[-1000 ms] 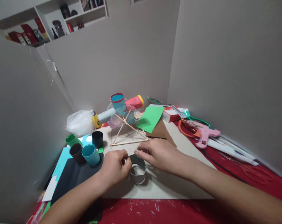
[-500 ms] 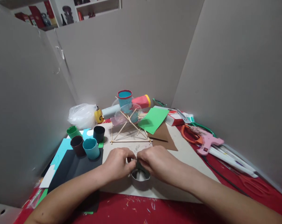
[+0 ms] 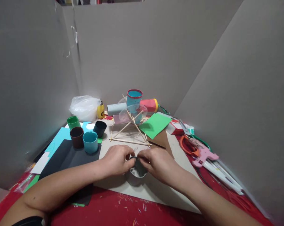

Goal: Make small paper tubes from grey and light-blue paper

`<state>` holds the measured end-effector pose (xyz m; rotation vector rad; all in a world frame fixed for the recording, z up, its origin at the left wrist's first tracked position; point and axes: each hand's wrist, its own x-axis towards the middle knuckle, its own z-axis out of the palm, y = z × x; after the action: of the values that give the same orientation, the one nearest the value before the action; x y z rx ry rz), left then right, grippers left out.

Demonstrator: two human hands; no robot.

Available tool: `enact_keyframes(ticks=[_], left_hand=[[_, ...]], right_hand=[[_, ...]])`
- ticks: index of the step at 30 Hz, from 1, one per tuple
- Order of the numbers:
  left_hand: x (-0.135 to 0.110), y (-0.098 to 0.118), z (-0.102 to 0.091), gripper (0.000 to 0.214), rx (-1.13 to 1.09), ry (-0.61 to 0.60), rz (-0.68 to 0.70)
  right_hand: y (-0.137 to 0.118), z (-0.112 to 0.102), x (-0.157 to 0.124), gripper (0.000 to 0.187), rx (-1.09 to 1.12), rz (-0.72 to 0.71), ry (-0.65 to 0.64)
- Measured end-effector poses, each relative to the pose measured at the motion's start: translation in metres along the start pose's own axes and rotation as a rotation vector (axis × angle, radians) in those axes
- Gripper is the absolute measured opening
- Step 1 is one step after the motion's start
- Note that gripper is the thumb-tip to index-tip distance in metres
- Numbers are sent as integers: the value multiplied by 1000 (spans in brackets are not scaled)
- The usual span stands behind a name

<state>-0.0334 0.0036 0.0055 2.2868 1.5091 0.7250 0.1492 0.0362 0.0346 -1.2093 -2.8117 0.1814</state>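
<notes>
My left hand (image 3: 117,161) and my right hand (image 3: 156,163) meet over a grey paper ring (image 3: 134,176) that stands on a grey cardboard sheet (image 3: 156,188). Both hands pinch the ring's top edge with closed fingers. Just beyond them stands a frame of thin wooden sticks (image 3: 130,131) with a clear plastic disc. Left of my left hand sit several small paper cups: green (image 3: 73,121), brown (image 3: 77,137), teal (image 3: 90,142) and black (image 3: 100,128).
Black paper (image 3: 68,157), light blue paper (image 3: 58,139) and green paper (image 3: 154,125) lie around. A pink glue gun (image 3: 204,154), orange scissors (image 3: 188,145) and white sticks (image 3: 224,177) lie at the right. A plastic bag (image 3: 84,107) and coloured tubes sit at the back. Cardboard walls enclose the red table.
The hands came together over the ring; it went from a wide open loop to a closed one, now pinched at the top. The view tilted down.
</notes>
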Motion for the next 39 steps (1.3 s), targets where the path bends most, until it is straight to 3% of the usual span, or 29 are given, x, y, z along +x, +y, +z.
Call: enact_keyframes(ticks=[9, 19, 31, 39], left_hand=[[0, 2, 0, 12, 55, -34, 59], [0, 6, -3, 15, 92, 21, -40], [-4, 13, -11, 17, 173, -144, -45], [-4, 10, -9, 20, 191, -57, -25]], right_hand=[[-6, 8, -1, 19, -1, -7, 27], [-2, -1, -7, 23, 64, 72, 28], [-7, 10, -4, 24, 37, 4, 10], [6, 1, -11, 25, 163, 52, 109]])
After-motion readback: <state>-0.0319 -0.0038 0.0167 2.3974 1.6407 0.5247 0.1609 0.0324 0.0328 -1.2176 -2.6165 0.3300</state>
